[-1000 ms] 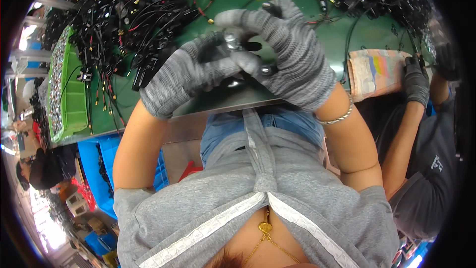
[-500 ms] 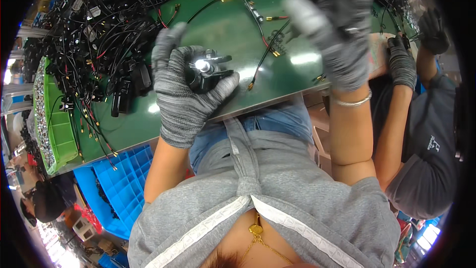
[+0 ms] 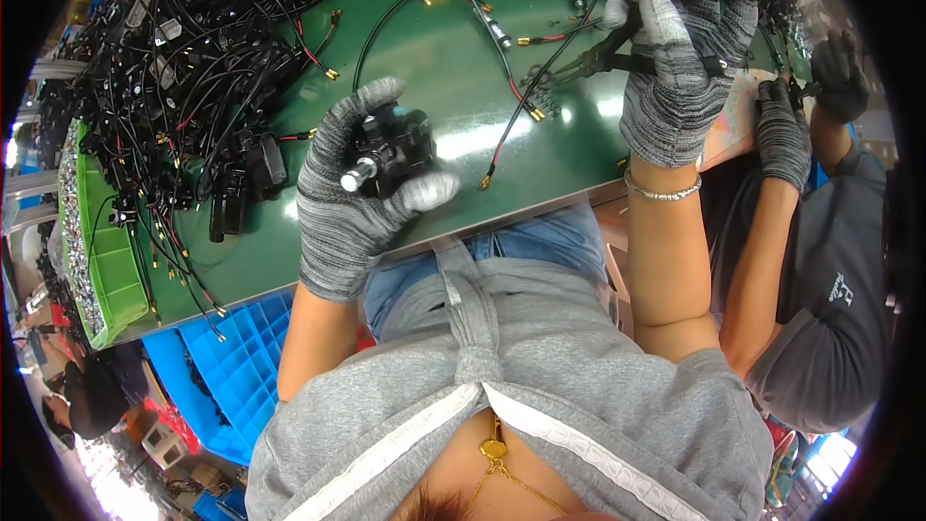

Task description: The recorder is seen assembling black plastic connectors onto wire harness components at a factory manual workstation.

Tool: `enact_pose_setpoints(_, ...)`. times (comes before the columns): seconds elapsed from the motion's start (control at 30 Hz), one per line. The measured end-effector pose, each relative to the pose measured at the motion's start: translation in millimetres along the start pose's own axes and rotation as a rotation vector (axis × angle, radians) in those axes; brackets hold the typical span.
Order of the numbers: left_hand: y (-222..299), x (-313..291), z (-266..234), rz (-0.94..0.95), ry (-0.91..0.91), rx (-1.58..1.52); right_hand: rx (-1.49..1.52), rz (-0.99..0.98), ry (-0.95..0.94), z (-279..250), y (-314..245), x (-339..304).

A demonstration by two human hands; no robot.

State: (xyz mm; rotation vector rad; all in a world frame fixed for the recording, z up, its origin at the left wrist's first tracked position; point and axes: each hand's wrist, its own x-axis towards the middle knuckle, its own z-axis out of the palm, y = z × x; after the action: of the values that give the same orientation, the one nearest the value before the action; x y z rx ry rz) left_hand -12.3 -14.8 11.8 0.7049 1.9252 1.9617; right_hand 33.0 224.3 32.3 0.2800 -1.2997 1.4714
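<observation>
Silver tip swings toward the near edge, right thumb shifts rightward

Since the earlier frame, the silver tip (image 3: 360, 174) of the black part (image 3: 413, 147) has turned to aim down and left. That part sits in the left hand (image 3: 340, 217), fingers and thumb curled loosely around it, above the desk (image 3: 453, 63) near its front edge, left of the middle.

Toward the right end of the desk, the right hand (image 3: 677, 87) is raised, its fingers half bent and spread. Two arms of a black tool (image 3: 603, 56), perhaps pliers, run in under it; whether it grips them, I cannot tell.

As for progress, the silver tip is already set in the black part, though how firmly does not show, and the piece is not yet put down. Much seems left: a heap of black parts and leads (image 3: 193, 68) covers the desk's far left corner, beside a green bin (image 3: 118, 275).
</observation>
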Motion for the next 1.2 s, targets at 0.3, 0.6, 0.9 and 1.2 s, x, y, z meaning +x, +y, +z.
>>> enact_pose_setpoints(0.3,4.8,4.8,-7.1,-0.093,-0.025,-0.190,-0.032,0.091,0.051,5.0,-1.6,-4.8)
enact_pose_setpoints(0.6,6.4,2.2,-10.8,-0.016,-0.079,0.012,-0.270,0.319,0.170,6.1,-7.6,0.0)
enact_pose_setpoints(0.9,-13.5,1.2,-9.0,0.069,-0.131,0.024,-0.534,0.638,-0.203,-7.6,-5.0,18.9)
enact_pose_setpoints(1.2,-7.2,-3.3,-4.4,-0.028,-0.191,-0.078,-0.384,0.127,-0.313,-3.2,10.1,9.0)
